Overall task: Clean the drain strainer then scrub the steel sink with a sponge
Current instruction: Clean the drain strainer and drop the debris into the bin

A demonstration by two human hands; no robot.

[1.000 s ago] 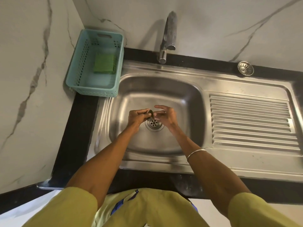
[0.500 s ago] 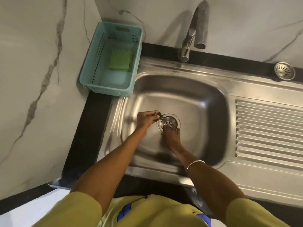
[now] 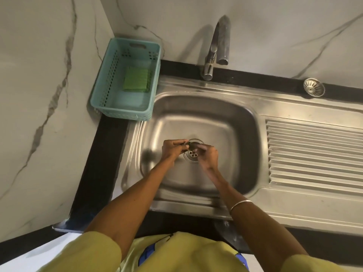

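Both your hands are down in the bowl of the steel sink, meeting just above the drain opening. Your left hand has its fingers curled and pinches a small dark object at its fingertips; it is too small and blurred to name. Your right hand reaches toward the same spot with fingers bent, but motion blur hides whether it grips anything. The drain strainer lies on the black counter strip at the far right, well apart from your hands. The green sponge lies inside the teal plastic basket at the far left of the sink. The faucet stands behind the bowl.
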